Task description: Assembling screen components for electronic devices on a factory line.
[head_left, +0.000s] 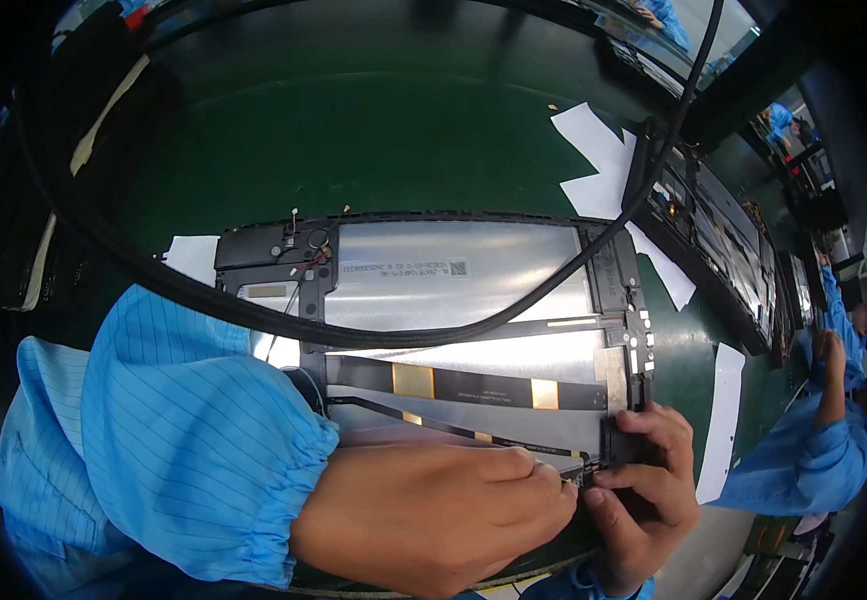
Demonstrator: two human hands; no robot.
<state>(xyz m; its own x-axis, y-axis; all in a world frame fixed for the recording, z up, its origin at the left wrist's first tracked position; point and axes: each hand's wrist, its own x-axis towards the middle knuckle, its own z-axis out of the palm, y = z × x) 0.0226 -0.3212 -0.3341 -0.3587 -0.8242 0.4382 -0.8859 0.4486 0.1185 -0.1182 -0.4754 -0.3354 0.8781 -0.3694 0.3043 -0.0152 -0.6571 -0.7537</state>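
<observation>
An opened tablet point(454, 270) with a black frame and silvery metal inside lies before me. A wide black ribbon cable point(479, 386) with gold patches crosses it, and a narrower black flex cable point(444, 422) runs below to the near right corner. My left hand point(454, 510) reaches in from the left with its fingertips pinched together at that corner; what they hold is hidden. My right hand point(654, 480) grips the tablet's right edge, thumb and forefinger close to the left fingertips at the corner, other fingers bent over the frame.
A thick black cable point(404, 338) loops in front of the tablet. More opened devices point(724, 250) stand at the right beside white paper sheets point(594, 150) on the green table point(374, 140). A co-worker's blue sleeve point(804, 455) is at the far right. Dark trays point(104, 180) stand at left.
</observation>
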